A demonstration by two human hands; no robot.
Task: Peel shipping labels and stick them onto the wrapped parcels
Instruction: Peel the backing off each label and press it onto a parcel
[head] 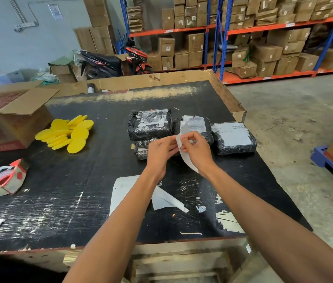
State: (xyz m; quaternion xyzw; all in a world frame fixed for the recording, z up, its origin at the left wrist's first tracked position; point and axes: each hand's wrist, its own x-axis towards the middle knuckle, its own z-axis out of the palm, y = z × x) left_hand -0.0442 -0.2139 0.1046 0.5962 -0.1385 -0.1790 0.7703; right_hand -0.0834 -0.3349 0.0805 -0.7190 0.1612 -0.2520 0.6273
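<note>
Hands pinch one white label sheet (184,158) above the black table (79,201): left hand (160,151) and right hand (197,149) each grip it with curled fingertips. Three wrapped parcels (233,138) lie just beyond the sheet.

Glossy crinkled black plastic wraps the parcels (150,127); the scuffed matt black tabletop (79,190) holds paper sheets (120,193).

2 bare arms come up from the bottom edge. No sleeves show on them, no gloves, no watch or rings. Left hand (161,153) & right hand (197,149) are both bare, w/ short nails. Rest of the person is out of view.
</note>
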